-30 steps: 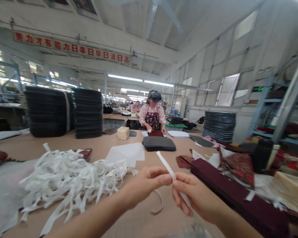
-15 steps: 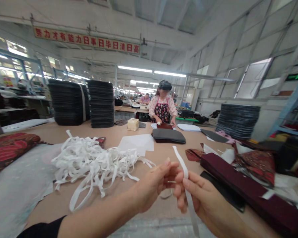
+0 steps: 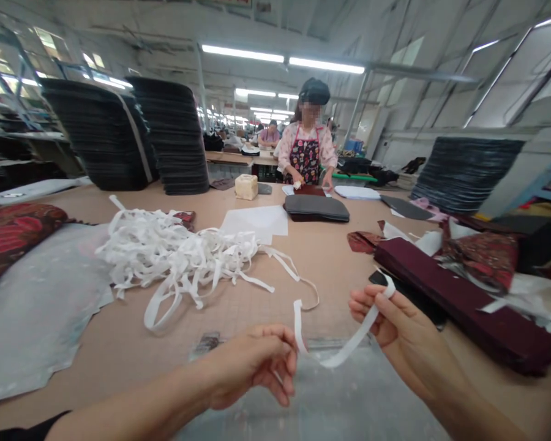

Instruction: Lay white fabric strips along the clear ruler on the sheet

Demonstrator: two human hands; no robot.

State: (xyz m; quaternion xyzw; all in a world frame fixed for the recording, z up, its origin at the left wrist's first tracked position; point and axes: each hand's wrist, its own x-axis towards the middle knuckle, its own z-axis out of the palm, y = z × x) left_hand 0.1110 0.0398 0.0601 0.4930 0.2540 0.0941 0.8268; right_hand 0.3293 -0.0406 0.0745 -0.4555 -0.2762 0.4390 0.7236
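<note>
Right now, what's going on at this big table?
The right hand pinches a white strip, which sags and curls up again by the fingers of the left hand; whether those grip it is hard to tell. A tangled pile of white strips lies on the table. Across from it, a person in a flowered apron has both hands at a dark red piece.

On the table point(image 3: 333, 251), the tape heap point(image 3: 179, 251) lies left of the cloth point(image 3: 463, 300), paper point(image 3: 257, 222) behind the heap's right end. The block point(image 3: 247, 187) sits behind the paper, left of the pads point(image 3: 318, 209), with two stacks point(image 3: 172, 141) further left.
</note>
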